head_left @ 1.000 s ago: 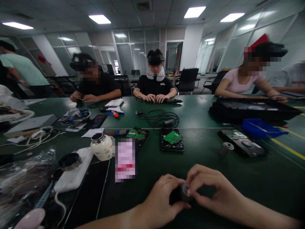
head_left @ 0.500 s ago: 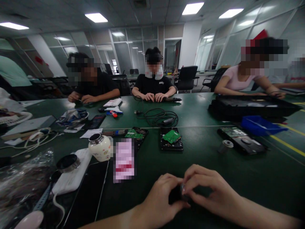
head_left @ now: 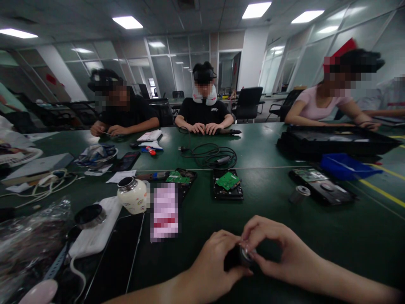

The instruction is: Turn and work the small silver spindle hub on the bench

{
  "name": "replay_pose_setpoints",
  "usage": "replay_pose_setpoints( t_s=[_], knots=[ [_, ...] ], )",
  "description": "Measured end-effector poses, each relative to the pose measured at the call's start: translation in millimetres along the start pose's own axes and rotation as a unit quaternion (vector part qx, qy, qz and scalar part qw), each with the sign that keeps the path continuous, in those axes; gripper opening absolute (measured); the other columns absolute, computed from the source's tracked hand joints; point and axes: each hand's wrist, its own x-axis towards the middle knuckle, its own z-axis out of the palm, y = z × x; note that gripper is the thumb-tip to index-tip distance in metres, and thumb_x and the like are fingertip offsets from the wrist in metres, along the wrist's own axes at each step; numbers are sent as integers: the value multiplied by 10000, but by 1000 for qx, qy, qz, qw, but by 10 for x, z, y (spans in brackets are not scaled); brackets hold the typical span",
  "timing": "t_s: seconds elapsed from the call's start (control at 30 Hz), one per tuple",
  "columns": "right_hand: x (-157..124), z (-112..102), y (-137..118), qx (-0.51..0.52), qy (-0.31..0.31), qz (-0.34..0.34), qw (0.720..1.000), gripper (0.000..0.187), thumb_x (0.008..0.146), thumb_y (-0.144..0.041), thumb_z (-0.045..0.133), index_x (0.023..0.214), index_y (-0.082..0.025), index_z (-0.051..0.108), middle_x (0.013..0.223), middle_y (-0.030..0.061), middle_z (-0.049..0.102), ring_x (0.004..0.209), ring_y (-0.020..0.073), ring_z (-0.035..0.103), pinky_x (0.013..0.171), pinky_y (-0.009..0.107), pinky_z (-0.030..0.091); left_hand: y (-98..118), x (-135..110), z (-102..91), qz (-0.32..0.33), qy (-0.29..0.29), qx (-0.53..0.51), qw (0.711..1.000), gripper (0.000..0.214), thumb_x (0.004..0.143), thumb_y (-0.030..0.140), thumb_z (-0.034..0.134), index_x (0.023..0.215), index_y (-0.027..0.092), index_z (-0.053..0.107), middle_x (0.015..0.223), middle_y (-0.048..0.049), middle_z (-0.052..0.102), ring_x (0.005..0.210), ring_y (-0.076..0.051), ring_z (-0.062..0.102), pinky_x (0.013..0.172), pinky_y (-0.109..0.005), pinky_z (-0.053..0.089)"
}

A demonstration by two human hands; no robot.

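Green desk (head_left: 316,236) runs wide in front of me, three people seated along its far side. An open hard drive (head_left: 228,184) with a green board lies mid-desk, a white jar (head_left: 131,195) to its left and a grey spool (head_left: 297,194) to its right. At the near edge, my left hand (head_left: 215,266) is curled closed around the black body of a small dark cylinder (head_left: 242,256), and my right hand (head_left: 278,253) meets it, thumb and fingertips pinched tight on the cylinder's shiny metal end.
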Motion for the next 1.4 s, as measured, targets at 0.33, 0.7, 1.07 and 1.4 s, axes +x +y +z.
replay_pose_setpoints(
  t_s=[0.33, 0.7, 1.07, 1.4],
  knots=[
    [-5, 10, 27, 9, -9, 0, 1000, 143, 799, -95, 675, 905, -191, 678, 916, 38, 654, 857, 153, 649, 782, 303, 523, 24, 5, -5, -2, 5, 0, 1000, 326, 720, 154, 812, 1016, 203, 684, 1008, -24, 702, 965, -211, 614, 898, -331, 470],
    [10, 16, -3, 20, 4, 4, 1000, 117, 831, -91, 657, 854, -198, 697, 938, 34, 660, 876, 145, 650, 794, 293, 527, 18, 9, -3, -25, 0, -4, 1000, 345, 709, 163, 821, 1020, 210, 679, 1040, -31, 683, 999, -219, 605, 897, -335, 475],
    [-87, 35, 106, 0, 18, -36, 999, 236, 784, -126, 717, 971, -252, 649, 1029, 25, 635, 989, 171, 627, 860, 303, 519, 59, -32, -14, -15, 9, 4, 1000, 453, 708, 247, 815, 1119, 209, 629, 1083, -50, 657, 992, -231, 603, 898, -359, 475],
    [-341, 172, 494, -53, -29, 75, 995, 780, 720, -351, 795, 1389, -240, 408, 1367, 112, 518, 1271, 281, 489, 1077, 420, 410, 114, 20, -59, 81, 56, -26, 995, 240, 844, 288, 676, 1075, 230, 707, 1081, -91, 586, 1032, -228, 584, 911, -352, 470]
  ],
)
